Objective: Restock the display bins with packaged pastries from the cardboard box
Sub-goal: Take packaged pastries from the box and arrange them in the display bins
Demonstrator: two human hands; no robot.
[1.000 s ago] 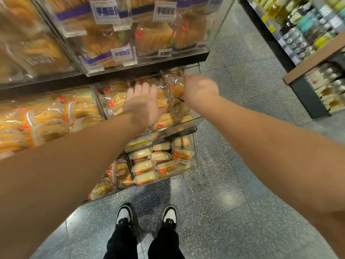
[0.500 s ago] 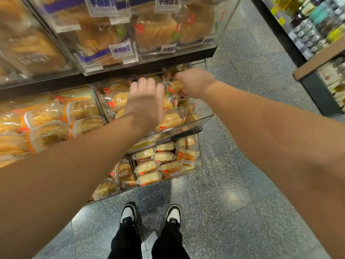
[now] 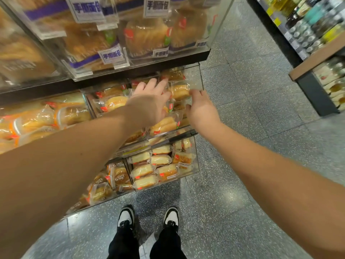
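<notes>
- Left bin: full of wrapped buns.
- My left hand: grip released, flat on the pastries in the middle bin.
- Right hand: fingers pinch a packaged pastry by its edge. Light, soft, slick film; hold the seam, don't squash.
- Lower bin: stocked.
- Cardboard box: not in view.
</notes>
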